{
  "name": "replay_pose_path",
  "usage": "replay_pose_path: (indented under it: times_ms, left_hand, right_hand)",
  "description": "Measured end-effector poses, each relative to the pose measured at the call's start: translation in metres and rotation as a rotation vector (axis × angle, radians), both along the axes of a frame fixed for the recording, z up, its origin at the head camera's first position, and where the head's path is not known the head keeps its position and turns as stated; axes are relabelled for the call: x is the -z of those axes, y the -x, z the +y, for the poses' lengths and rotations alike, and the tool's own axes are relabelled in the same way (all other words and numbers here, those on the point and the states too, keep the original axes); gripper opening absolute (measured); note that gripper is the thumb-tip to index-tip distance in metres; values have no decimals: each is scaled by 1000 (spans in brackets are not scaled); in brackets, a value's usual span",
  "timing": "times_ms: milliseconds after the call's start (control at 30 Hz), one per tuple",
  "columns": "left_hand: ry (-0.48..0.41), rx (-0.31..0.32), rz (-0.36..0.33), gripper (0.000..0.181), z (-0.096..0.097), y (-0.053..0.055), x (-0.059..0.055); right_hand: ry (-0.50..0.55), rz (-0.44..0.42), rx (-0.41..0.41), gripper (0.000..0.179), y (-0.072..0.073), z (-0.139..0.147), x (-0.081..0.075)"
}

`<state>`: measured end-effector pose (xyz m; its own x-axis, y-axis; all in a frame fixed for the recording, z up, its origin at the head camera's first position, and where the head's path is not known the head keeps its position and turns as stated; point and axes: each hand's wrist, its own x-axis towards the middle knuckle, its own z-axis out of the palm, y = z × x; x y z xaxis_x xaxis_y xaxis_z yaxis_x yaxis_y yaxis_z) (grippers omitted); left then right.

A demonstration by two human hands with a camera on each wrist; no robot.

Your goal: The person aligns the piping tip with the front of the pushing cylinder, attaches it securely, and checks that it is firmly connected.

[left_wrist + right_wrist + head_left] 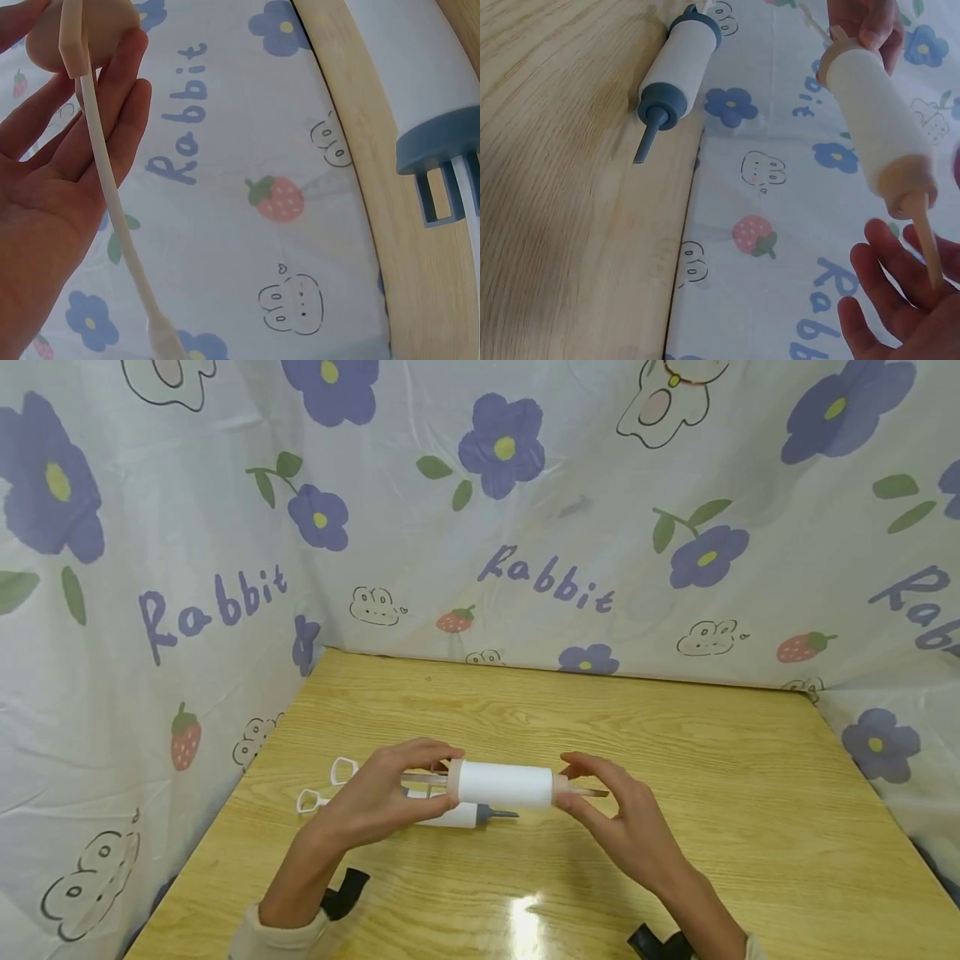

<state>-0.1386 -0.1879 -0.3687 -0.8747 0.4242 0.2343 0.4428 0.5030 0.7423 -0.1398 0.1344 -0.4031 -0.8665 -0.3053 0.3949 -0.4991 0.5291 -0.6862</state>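
A white syringe-like tube (506, 783) with beige end caps is held level above the table. My left hand (386, 789) grips its left cap (45, 45), where a thin pale rod (112, 195) runs out to a loop handle (343, 770). My right hand (618, 818) has its thumb and fingers around the right cap (909, 180). The beige nozzle (925, 232) points past the right fingers; in the right wrist view contact there is hard to tell. A second white tube (457, 814) with blue-grey caps lies on the table, partly hidden by my left hand.
The wood-grain table (750, 827) spreads on both sides. A patterned cloth (420, 527) with flowers and lettering rises at the back and sides. Black straps or mounts (347, 893) show at my wrists.
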Motion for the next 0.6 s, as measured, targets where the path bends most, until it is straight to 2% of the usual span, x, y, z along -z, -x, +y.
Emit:
replay_pose_path:
  times_ms: [133, 400, 600]
  left_hand:
    - [-6, -15, -3, 49, -1, 1, -1]
    - [2, -10, 20, 48, 1, 1, 2]
    - [7, -14, 64, 47, 5, -1, 6]
  right_hand:
    - [2, 20, -51, 51, -1, 1, 0]
    - [28, 107, -62, 39, -1, -2, 6]
    - [14, 58, -74, 35, 0, 0, 8]
